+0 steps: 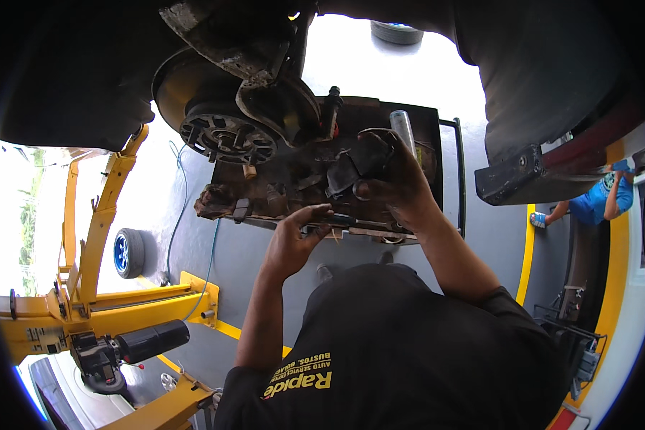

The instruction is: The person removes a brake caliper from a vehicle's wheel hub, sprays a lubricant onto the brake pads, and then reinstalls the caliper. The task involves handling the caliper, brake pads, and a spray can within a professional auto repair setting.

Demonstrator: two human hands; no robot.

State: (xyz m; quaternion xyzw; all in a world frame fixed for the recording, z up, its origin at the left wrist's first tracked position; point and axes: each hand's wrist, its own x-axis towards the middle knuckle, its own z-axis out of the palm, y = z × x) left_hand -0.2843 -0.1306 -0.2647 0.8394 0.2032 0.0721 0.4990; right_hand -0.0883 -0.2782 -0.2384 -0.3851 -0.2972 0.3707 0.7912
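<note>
The right hand [401,188] is gripping a black part [357,162] over a cart [427,120], the left hand [294,242] is hovering by the cart's edge, and a hub [229,137] is hanging nearby.

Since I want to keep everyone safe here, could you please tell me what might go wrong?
The dark part in the right hand could slip and fall onto the cluttered cart. The left hand, at the cart's near edge, might knock the small dark block off.
</note>
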